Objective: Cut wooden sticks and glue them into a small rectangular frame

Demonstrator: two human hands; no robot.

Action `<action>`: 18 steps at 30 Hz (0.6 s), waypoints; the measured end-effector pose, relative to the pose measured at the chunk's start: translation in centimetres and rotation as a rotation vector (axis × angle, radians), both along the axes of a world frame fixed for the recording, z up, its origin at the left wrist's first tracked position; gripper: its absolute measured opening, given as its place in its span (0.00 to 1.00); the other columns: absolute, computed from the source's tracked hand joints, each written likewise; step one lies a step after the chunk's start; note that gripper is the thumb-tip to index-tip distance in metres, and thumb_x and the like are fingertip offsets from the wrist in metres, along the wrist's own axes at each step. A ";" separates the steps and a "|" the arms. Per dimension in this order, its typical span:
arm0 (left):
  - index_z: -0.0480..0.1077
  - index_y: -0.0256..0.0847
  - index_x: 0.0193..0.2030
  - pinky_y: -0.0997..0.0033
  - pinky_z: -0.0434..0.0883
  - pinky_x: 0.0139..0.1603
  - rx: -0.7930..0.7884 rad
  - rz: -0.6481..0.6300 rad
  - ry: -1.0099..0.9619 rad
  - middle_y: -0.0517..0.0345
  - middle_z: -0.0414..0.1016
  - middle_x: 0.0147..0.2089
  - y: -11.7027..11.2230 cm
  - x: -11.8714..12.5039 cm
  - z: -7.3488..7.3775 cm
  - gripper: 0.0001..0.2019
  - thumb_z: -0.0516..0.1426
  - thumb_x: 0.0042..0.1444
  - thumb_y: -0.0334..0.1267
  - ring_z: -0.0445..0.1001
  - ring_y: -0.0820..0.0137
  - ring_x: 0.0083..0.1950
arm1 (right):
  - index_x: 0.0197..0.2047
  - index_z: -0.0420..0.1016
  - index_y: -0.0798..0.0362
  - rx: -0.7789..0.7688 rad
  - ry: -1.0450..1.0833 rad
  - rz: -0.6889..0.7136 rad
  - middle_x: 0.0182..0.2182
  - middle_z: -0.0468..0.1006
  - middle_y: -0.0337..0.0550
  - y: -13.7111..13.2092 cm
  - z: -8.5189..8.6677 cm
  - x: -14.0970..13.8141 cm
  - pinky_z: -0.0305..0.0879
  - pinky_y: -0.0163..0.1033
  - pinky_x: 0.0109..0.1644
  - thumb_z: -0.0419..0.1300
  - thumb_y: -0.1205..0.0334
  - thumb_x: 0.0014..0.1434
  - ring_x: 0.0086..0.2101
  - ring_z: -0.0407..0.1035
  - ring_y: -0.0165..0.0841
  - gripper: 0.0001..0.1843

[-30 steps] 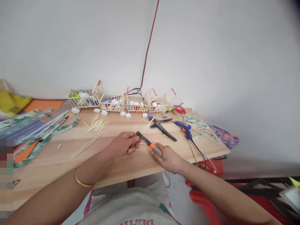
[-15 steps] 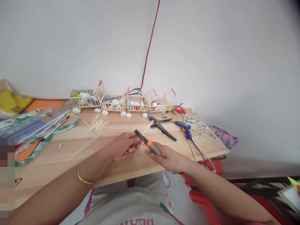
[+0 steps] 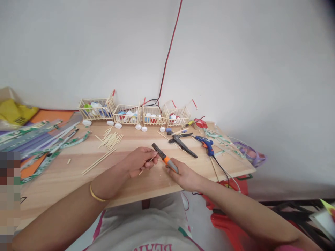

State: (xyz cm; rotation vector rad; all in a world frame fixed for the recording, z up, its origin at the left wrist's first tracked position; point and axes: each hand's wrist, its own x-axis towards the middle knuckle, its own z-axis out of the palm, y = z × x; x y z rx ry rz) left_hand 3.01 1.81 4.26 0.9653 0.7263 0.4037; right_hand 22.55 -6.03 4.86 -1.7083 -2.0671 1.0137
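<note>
My left hand is closed, pinching a thin wooden stick whose lower end shows below the fingers. Closed around an orange-and-grey handle, my right hand holds what look like pliers, seen edge-on. Their black head points up and left and meets the left fingertips; whether the jaws are apart cannot be made out. Beyond the hands lie a pile of short cut sticks and a few longer sticks on the wooden table.
Several small stick-built carts with bottle caps inside stand along the wall. Black shears and a blue glue gun with a trailing cord lie at right. Plastic-wrapped strips cover the left side. The table's near edge is close to my body.
The length of stick that stuck out past the pliers' head is no longer seen there. Both hands stay nearly in place, and the view has shifted slightly.
</note>
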 end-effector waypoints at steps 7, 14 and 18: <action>0.67 0.33 0.30 0.85 0.45 0.14 -0.016 0.060 -0.044 0.60 0.66 0.27 1.2 0.9 -1.6 0.08 0.57 0.52 0.38 0.53 0.85 0.17 | 0.38 0.64 0.52 -0.078 -0.039 0.000 0.28 0.67 0.37 1.5 0.3 2.4 0.58 0.34 0.33 0.50 0.55 0.60 0.28 0.62 0.29 0.10; 0.67 0.32 0.30 0.86 0.47 0.13 -0.070 0.246 -0.118 0.59 0.66 0.25 1.0 0.4 -0.3 0.05 0.56 0.53 0.33 0.54 0.85 0.17 | 0.46 0.67 0.51 0.147 -0.228 -0.179 0.35 0.74 0.41 -0.3 0.2 6.6 0.58 0.35 0.36 0.53 0.52 0.59 0.33 0.68 0.33 0.16; 0.67 0.32 0.30 0.86 0.48 0.13 -0.078 0.253 -0.136 0.59 0.66 0.24 0.8 0.5 -0.1 0.05 0.56 0.54 0.32 0.54 0.85 0.16 | 0.48 0.67 0.52 0.244 -0.384 -0.332 0.37 0.75 0.44 -0.1 -0.2 9.8 0.57 0.34 0.35 0.55 0.50 0.56 0.34 0.68 0.34 0.20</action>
